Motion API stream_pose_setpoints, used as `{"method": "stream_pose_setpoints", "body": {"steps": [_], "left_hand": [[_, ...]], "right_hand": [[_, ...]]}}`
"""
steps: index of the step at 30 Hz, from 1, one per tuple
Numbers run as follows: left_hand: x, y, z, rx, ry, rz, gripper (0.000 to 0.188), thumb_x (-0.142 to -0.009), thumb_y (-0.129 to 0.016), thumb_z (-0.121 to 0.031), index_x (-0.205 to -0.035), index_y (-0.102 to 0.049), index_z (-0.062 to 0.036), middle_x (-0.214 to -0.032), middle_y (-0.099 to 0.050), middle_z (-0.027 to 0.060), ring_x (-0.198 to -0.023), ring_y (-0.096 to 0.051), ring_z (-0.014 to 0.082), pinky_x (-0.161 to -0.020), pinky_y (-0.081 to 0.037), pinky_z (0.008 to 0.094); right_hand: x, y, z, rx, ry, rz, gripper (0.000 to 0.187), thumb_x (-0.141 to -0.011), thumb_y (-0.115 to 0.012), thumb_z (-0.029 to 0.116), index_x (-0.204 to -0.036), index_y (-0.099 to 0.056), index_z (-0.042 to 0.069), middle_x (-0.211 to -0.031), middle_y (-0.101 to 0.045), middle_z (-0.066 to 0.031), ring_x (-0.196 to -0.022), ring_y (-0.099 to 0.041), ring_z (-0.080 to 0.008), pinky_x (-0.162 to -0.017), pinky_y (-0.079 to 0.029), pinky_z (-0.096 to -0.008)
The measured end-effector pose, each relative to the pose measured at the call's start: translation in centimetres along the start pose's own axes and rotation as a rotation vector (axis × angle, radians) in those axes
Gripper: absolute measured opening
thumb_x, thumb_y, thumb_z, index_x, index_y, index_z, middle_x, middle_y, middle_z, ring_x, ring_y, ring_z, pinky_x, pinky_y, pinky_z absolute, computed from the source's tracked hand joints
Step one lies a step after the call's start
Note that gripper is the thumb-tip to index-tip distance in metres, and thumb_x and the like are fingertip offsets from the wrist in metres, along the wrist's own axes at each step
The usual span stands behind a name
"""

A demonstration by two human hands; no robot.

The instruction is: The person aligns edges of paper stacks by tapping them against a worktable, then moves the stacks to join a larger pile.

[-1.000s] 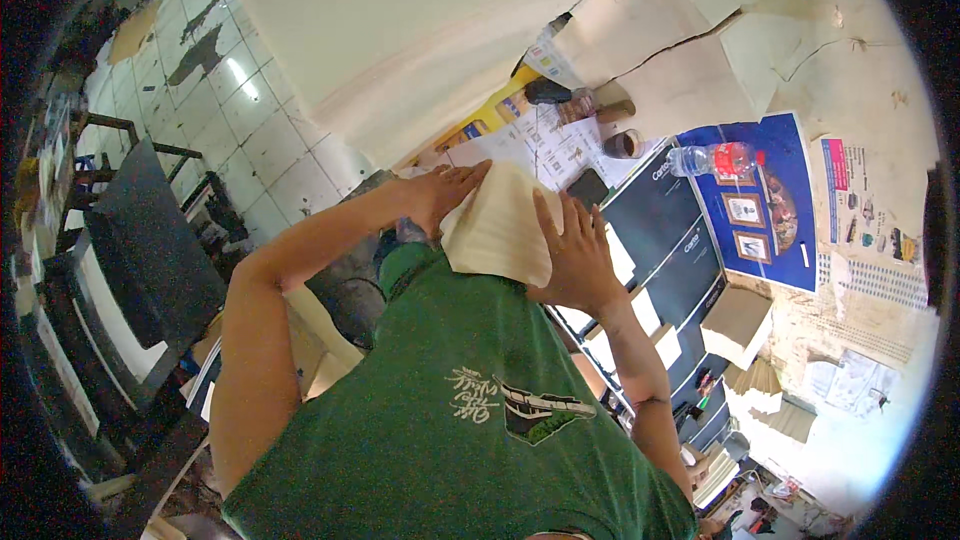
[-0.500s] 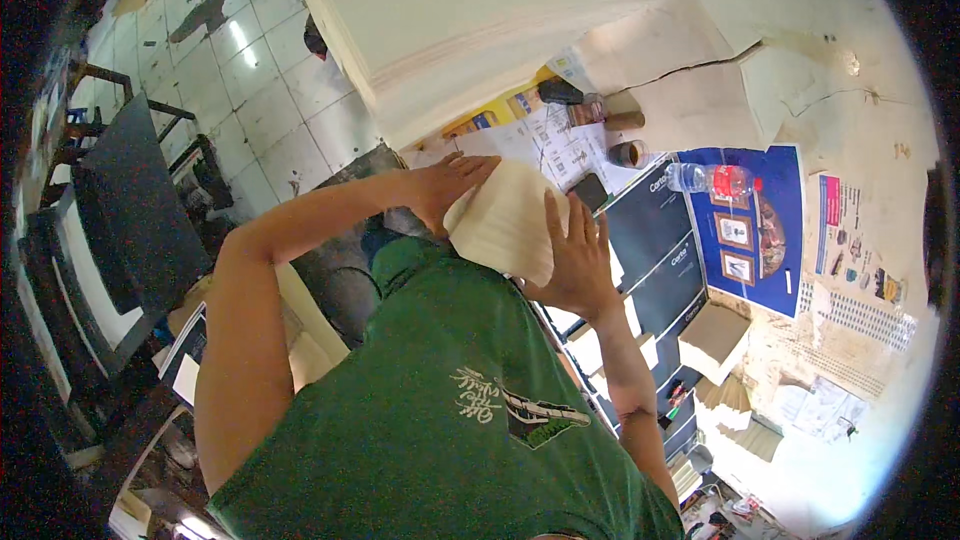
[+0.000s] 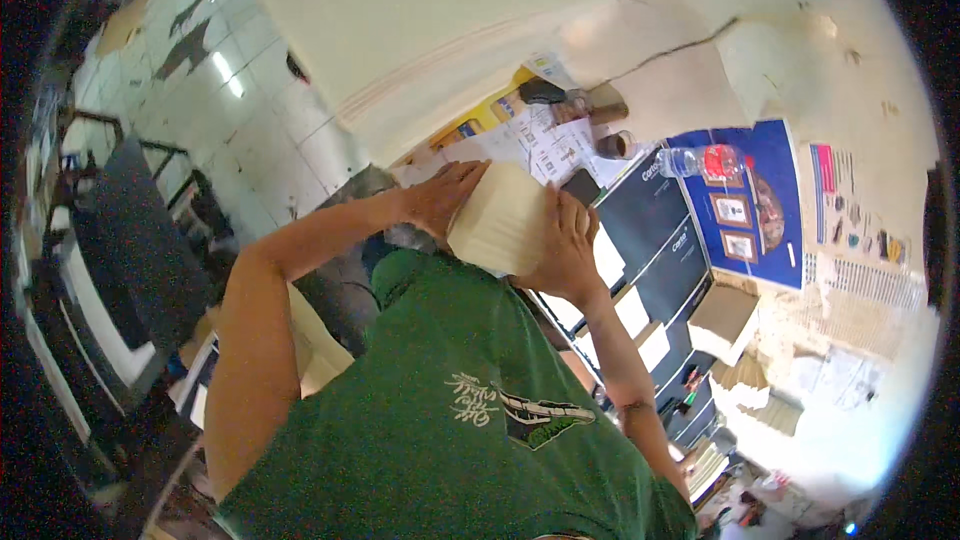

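Note:
A thick stack of cream paper (image 3: 498, 218), with lined edges, is held up in front of my chest between both hands. My left hand (image 3: 443, 202) presses against its left side, fingers together along the edge. On the opposite side my right hand (image 3: 572, 248) grips the stack with its fingers bent over the edge. The undersides of the stack and both thumbs are mostly hidden.
Printed sheets (image 3: 560, 148), a black phone (image 3: 580, 185) and a glass (image 3: 614, 145) lie beyond my hands. A plastic bottle (image 3: 705, 161) rests on a blue poster (image 3: 765, 205). More paper stacks (image 3: 722, 318) stand right. A large cream block (image 3: 430, 10) is at the far side.
My right hand's fingers, spread against the stack before, are now bent around its edge. The stack has turned slightly, and the whole view has shifted a little.

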State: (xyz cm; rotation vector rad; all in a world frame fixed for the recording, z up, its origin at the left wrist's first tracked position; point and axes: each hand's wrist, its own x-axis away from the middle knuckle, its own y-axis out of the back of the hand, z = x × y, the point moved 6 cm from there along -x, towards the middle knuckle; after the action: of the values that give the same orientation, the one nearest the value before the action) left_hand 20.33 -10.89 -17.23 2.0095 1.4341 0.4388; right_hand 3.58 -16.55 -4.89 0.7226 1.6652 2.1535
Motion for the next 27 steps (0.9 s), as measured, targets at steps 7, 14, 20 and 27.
{"method": "stream_pose_setpoints", "body": {"steps": [7, 14, 20, 27], "left_hand": [[-1.6, 0.7, -1.1, 0.101, -0.208, -0.242, 0.126, -0.047, -0.088, -0.045, -0.142, -0.020, 0.0027, -0.140, -0.032, 0.0254, -0.131, -0.031, 0.0416, -0.111, -0.026, 0.0447], [-3.1, 0.9, -2.2, 0.234, -0.036, -0.133, 0.123, -0.044, -0.090, -0.038, -0.140, -0.023, 0.0018, -0.139, -0.034, 0.0240, -0.127, -0.037, 0.0408, -0.108, -0.032, 0.0474], [-4.5, 4.7, -8.2, -0.363, 0.052, -0.018, 0.124, -0.047, -0.085, -0.038, -0.143, -0.017, 0.0023, -0.138, -0.031, 0.0259, -0.132, -0.027, 0.0431, -0.111, -0.022, 0.0525], [-5.0, 0.6, -9.2, -0.557, 0.237, 0.161, 0.129, -0.047, -0.082, -0.040, -0.145, -0.012, 0.0027, -0.138, -0.030, 0.0273, -0.133, -0.023, 0.0452, -0.113, -0.011, 0.0570]], "right_hand": [[-0.5, -0.7, -1.1, 0.012, 0.061, -0.074, 0.138, -0.037, -0.085, 0.055, -0.144, -0.020, -0.003, -0.138, -0.033, -0.0252, -0.134, -0.027, -0.0433, -0.111, -0.014, -0.0591], [0.4, 1.1, -2.9, -0.080, 0.045, -0.063, 0.127, -0.040, -0.085, 0.043, -0.142, -0.022, -0.002, -0.135, -0.035, -0.0250, -0.130, -0.032, -0.0415, -0.108, -0.021, -0.0547], [3.8, 0.6, -7.5, -0.317, 0.087, -0.203, 0.129, -0.039, -0.086, 0.044, -0.140, -0.022, -0.003, -0.137, -0.033, -0.0243, -0.131, -0.030, -0.0402, -0.108, -0.022, -0.0529], [1.8, -12.3, -11.1, -0.557, 0.008, -0.117, 0.128, -0.045, -0.080, 0.056, -0.144, -0.020, 0.002, -0.143, -0.031, -0.0206, -0.135, -0.029, -0.0338, -0.109, -0.021, -0.0525]]}}
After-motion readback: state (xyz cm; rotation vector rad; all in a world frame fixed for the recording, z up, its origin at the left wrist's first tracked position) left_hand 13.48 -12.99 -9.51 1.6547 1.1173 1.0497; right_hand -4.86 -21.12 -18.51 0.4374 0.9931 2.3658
